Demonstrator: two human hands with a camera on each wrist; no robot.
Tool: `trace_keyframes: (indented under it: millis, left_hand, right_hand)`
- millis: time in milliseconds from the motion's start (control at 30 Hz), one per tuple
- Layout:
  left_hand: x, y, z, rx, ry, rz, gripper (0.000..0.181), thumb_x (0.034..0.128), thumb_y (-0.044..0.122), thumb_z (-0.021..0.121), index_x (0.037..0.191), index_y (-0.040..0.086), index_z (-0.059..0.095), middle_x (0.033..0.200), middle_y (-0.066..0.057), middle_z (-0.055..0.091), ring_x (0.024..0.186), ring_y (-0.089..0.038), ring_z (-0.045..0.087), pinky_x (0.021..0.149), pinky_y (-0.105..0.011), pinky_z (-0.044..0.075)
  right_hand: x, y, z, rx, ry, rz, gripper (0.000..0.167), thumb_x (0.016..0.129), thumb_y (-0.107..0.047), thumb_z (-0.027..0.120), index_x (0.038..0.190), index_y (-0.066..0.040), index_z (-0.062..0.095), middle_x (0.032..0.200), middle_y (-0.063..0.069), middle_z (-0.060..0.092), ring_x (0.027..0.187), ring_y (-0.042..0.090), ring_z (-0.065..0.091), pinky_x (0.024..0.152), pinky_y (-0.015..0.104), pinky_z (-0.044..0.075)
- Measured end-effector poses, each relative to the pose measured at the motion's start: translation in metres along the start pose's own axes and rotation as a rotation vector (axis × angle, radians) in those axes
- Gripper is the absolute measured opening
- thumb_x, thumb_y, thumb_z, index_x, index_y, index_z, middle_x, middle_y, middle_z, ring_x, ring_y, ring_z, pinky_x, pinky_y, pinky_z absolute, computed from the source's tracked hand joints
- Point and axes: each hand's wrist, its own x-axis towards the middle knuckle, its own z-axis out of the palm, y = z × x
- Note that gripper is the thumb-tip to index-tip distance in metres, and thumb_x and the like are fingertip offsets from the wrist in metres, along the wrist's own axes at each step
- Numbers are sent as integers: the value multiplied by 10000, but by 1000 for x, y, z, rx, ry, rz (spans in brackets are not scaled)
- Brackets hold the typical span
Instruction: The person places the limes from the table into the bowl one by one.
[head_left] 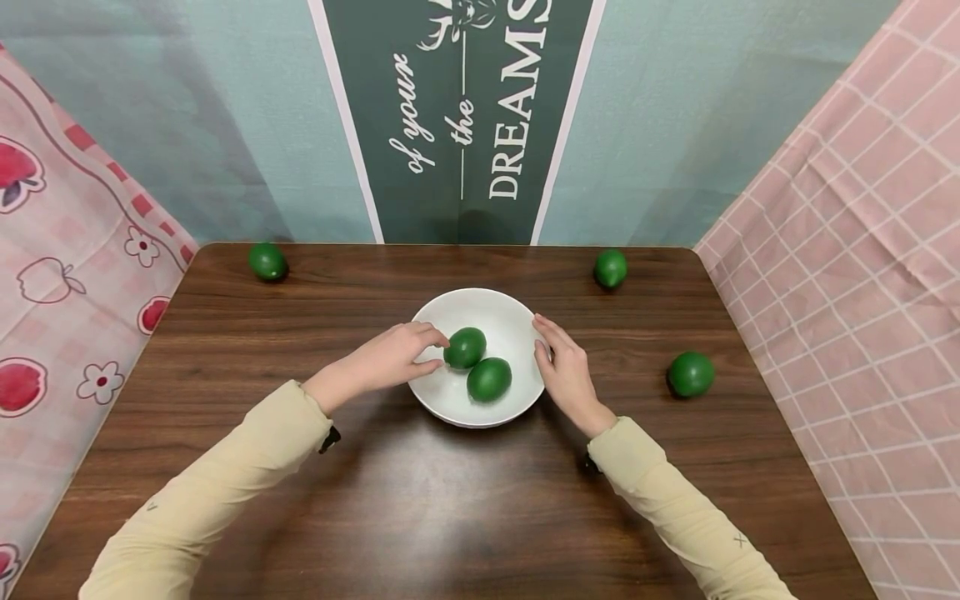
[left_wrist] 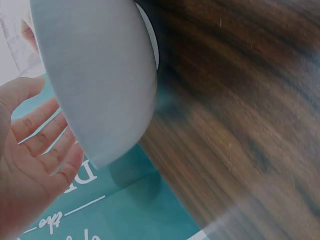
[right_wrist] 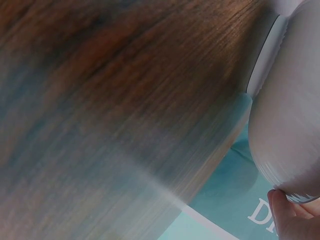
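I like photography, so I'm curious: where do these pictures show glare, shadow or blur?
Head view: pale glare on the tabletop, on the near side of the white bowl, with soft shadows beside the bowl; left wrist view: hazy, washed out bright at upper left; right wrist view: wood grain blurred, especially at lower left, with a pale streak crossing it.

Dark wood-grain table [head_left: 225, 358] under a white bowl [head_left: 519, 340] and three green fruits [head_left: 691, 374].

Here's a wide lane at six o'clock from the white bowl [head_left: 450, 414], across the bare surface [head_left: 435, 517]! The left hand [head_left: 396, 352] blocks nine, the right hand [head_left: 567, 368] three; two green fruits [head_left: 489, 380] crowd the middle, loose fruits [head_left: 691, 374] obstruct ten, two and three.
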Motion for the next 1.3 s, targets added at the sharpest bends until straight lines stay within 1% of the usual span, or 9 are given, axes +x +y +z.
trace_keyframes:
  millis: [200, 300, 367, 567, 700, 867, 967, 1167, 1300]
  left_hand:
    - [-2, -7, -5, 18, 1, -28, 268, 858, 167, 614, 1062, -7, 625, 1033, -92, 611, 972, -231, 577, 857, -373, 459]
    - [-3, -12, -7, 23, 11, -44, 267, 859, 165, 613, 1063, -7, 625, 1043, -99, 615, 976, -241, 576, 853, -378, 459]
    - [-4, -15, -8, 15, 19, -56, 268, 860, 161, 613, 1065, -12, 623, 1045, -106, 615, 964, -243, 578, 840, -376, 464]
    - [-6, -23, -13, -47, 25, -111, 262, 875, 161, 596, 1074, -9, 618, 1026, -100, 624, 919, -199, 579, 805, -337, 478]
    - [-5, -24, -16, -54, 40, -114, 269, 877, 166, 592, 1076, -14, 614, 1016, -112, 620, 890, -218, 568, 787, -346, 470]
    - [-6, -28, -21, -47, 52, -135, 278, 878, 168, 589, 1087, -14, 606, 1042, -125, 612, 967, -256, 566, 844, -378, 456]
    - [-8, -31, -23, -58, 49, -166, 284, 880, 173, 587, 1099, -6, 601, 1064, -131, 606, 1023, -268, 557, 875, -394, 448]
    - [-11, -39, -27, -58, 43, -218, 279, 876, 167, 597, 1103, 5, 599, 1081, -134, 602, 1033, -264, 555, 874, -407, 449]
    - [-12, -45, -29, -49, 43, -240, 283, 874, 155, 593, 1101, -14, 598, 1069, -143, 604, 1015, -275, 559, 863, -413, 452]
  right_hand:
    - [0, 0, -1, 2, -5, 7, 308, 887, -36, 518, 1180, 31, 589, 1249, 97, 560, 1170, 218, 504, 940, 355, 423]
    - [0, 0, -1, 1, -1, 3, 309, 885, -35, 521, 1179, 31, 589, 1247, 97, 562, 1165, 221, 508, 938, 360, 425]
    - [0, 0, 0, 0, 1, 1, 309, 884, -35, 522, 1178, 31, 591, 1246, 96, 563, 1163, 221, 510, 936, 361, 426]
    - [0, 1, 0, 0, 1, -5, 310, 884, -34, 522, 1181, 30, 589, 1249, 94, 561, 1164, 220, 509, 932, 363, 429]
    - [0, 2, 1, 1, 3, -16, 312, 884, -31, 525, 1183, 33, 585, 1251, 95, 559, 1163, 221, 510, 933, 367, 427]
    - [0, 2, 1, -4, 1, -13, 308, 887, -33, 521, 1181, 30, 588, 1252, 91, 559, 1164, 216, 509, 932, 364, 429]
    - [0, 2, 1, -5, 2, -15, 309, 887, -34, 523, 1182, 31, 586, 1252, 95, 558, 1162, 221, 510, 929, 370, 431]
    - [0, 3, 1, -3, 3, -19, 308, 885, -31, 526, 1179, 38, 586, 1250, 102, 559, 1161, 226, 511, 931, 370, 429]
    - [0, 3, 1, -2, 3, -18, 307, 885, -30, 523, 1178, 37, 587, 1249, 102, 560, 1163, 224, 509, 936, 367, 425]
